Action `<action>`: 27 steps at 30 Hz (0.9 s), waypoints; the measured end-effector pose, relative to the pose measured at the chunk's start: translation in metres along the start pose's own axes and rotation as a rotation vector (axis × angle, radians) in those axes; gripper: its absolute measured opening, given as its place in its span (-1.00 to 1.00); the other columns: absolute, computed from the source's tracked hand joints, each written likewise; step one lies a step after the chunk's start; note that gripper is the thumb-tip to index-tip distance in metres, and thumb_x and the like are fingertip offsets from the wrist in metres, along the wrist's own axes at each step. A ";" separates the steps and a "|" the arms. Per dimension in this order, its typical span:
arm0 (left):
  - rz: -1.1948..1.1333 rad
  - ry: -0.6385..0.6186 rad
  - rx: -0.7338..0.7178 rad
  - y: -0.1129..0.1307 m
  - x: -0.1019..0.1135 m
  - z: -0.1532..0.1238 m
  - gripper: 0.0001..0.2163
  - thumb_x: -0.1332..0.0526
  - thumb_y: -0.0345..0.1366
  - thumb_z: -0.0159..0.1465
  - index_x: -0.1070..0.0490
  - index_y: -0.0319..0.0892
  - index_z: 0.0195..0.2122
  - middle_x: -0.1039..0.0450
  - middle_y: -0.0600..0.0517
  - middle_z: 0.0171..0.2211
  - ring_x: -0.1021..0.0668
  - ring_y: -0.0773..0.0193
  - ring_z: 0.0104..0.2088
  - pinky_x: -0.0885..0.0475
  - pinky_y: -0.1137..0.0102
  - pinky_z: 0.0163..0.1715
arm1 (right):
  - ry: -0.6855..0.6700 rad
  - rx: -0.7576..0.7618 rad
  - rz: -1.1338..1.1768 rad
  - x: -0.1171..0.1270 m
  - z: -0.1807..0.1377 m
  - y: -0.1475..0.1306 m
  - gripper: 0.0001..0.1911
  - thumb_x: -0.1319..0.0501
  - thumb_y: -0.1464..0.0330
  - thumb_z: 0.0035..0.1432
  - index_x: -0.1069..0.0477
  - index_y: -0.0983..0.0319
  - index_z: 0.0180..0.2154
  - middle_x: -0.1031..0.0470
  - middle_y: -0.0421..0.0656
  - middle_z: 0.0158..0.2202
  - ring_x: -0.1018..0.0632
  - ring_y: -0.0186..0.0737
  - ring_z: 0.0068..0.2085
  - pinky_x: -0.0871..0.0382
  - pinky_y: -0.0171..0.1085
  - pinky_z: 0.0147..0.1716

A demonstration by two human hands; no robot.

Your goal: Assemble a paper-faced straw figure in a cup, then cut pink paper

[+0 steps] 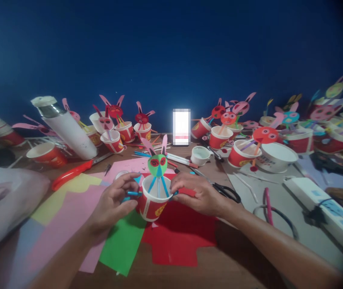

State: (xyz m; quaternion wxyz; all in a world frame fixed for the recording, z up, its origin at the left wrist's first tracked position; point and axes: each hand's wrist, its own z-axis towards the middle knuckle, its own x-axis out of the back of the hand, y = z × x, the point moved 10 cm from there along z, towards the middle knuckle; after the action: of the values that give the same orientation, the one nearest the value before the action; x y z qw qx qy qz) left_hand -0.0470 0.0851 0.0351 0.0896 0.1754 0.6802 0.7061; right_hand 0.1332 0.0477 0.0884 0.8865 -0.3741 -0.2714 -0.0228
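Pinching the blue straw ends [133,193] — left hand [111,200], right hand [200,196] — fingers [129,178] flank the paper cup [152,206].

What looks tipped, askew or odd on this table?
Two red paper cups lie on their sides: the far-left cup and the back-centre cup. The white flask lies tilted. The left hand and right hand hold the green-faced cup tilted.
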 end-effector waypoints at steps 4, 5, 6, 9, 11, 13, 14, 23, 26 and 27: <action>-0.028 -0.001 0.042 -0.005 -0.010 0.006 -0.44 -0.33 -0.29 0.03 -0.25 -0.14 0.08 -0.41 -0.05 -0.19 -0.48 0.17 -0.15 -0.43 0.41 -0.26 | 0.017 -0.012 -0.008 0.001 0.001 -0.002 -0.93 -0.20 0.39 0.19 -0.43 0.25 -0.27 -0.51 -0.08 -0.28 -0.51 -0.23 -0.21 -0.41 -0.25 -0.19; -0.042 -0.024 0.046 -0.006 -0.014 0.007 -0.42 -0.35 -0.28 0.01 -0.25 -0.17 0.08 -0.42 -0.09 -0.15 -0.48 0.12 -0.11 -0.43 0.38 -0.22 | 0.022 -0.015 -0.011 0.002 0.001 -0.002 -0.93 -0.20 0.40 0.19 -0.43 0.25 -0.27 -0.51 -0.08 -0.28 -0.51 -0.23 -0.21 -0.41 -0.25 -0.19; -0.056 -0.050 0.046 -0.007 -0.018 0.009 -0.40 -0.36 -0.27 -0.01 -0.25 -0.18 0.08 -0.42 -0.12 -0.10 -0.48 0.08 -0.08 -0.44 0.35 -0.20 | 0.030 -0.018 -0.014 0.003 0.001 -0.003 -0.93 -0.20 0.40 0.19 -0.43 0.25 -0.27 -0.51 -0.08 -0.28 -0.51 -0.23 -0.20 -0.41 -0.25 -0.18; -0.095 -0.099 0.020 -0.008 -0.024 0.011 -0.39 -0.37 -0.21 -0.01 -0.26 -0.18 0.08 -0.39 -0.17 0.00 -0.47 0.00 -0.04 -0.44 0.29 -0.16 | 0.051 -0.017 -0.013 0.007 0.002 -0.004 -0.93 -0.20 0.40 0.19 -0.43 0.26 -0.28 -0.51 -0.08 -0.29 -0.51 -0.23 -0.21 -0.40 -0.25 -0.18; -0.109 -0.103 0.010 -0.009 -0.024 0.011 -0.38 -0.38 -0.19 -0.02 -0.27 -0.18 0.08 -0.36 -0.18 0.05 -0.46 -0.03 0.00 -0.42 0.25 -0.10 | 0.062 -0.011 -0.013 0.009 0.002 -0.004 -0.93 -0.20 0.40 0.19 -0.42 0.27 -0.28 -0.51 -0.07 -0.30 -0.51 -0.23 -0.21 -0.40 -0.25 -0.18; -0.130 -0.129 0.014 -0.010 -0.028 0.010 -0.37 -0.40 -0.19 -0.02 -0.27 -0.16 0.08 -0.35 -0.18 0.07 -0.43 -0.05 0.04 -0.39 0.21 -0.04 | 0.066 -0.007 -0.019 0.010 0.002 -0.005 -0.93 -0.20 0.40 0.18 -0.42 0.27 -0.27 -0.51 -0.07 -0.29 -0.51 -0.22 -0.20 -0.39 -0.24 -0.17; -0.142 -0.153 0.020 -0.011 -0.032 0.010 -0.37 -0.40 -0.19 -0.02 -0.27 -0.16 0.09 -0.35 -0.17 0.08 -0.42 -0.06 0.06 -0.38 0.19 -0.02 | 0.065 -0.010 -0.023 0.010 0.002 -0.005 -0.93 -0.21 0.40 0.18 -0.42 0.27 -0.26 -0.51 -0.07 -0.29 -0.51 -0.22 -0.20 -0.39 -0.24 -0.17; -0.155 -0.105 0.037 -0.024 -0.030 0.004 -0.37 -0.42 -0.27 -0.04 -0.28 -0.18 0.08 -0.46 -0.15 -0.04 -0.49 -0.06 -0.02 -0.39 0.12 -0.02 | 0.054 0.052 -0.051 0.008 0.002 -0.021 -0.76 -0.25 0.37 0.15 -0.40 0.24 -0.12 -0.50 -0.05 -0.20 -0.49 -0.19 -0.12 -0.39 -0.22 -0.11; -0.147 -0.034 -0.009 -0.024 -0.020 0.001 -0.45 -0.43 -0.31 -0.08 -0.36 -0.17 -0.03 -0.49 -0.10 -0.09 -0.50 -0.05 -0.04 -0.41 0.15 -0.04 | 0.057 0.107 -0.022 0.011 0.002 -0.030 -0.62 -0.29 0.34 0.11 -0.35 0.24 -0.01 -0.45 -0.01 -0.10 -0.46 -0.17 -0.04 -0.37 -0.21 -0.05; -0.132 -0.012 -0.029 -0.023 -0.017 0.000 -0.48 -0.44 -0.32 -0.09 -0.37 -0.16 -0.07 -0.50 -0.09 -0.11 -0.49 -0.05 -0.03 -0.41 0.16 -0.04 | 0.061 0.121 -0.016 0.012 0.002 -0.033 -0.59 -0.30 0.34 0.11 -0.34 0.23 0.00 -0.43 -0.01 -0.08 -0.45 -0.17 -0.02 -0.37 -0.20 -0.04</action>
State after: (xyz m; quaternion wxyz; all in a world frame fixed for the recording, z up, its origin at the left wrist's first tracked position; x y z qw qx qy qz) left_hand -0.0344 0.0803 0.0105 0.1425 0.1332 0.6793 0.7075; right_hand 0.1344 0.0276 0.1169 0.9150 -0.3170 -0.2483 -0.0246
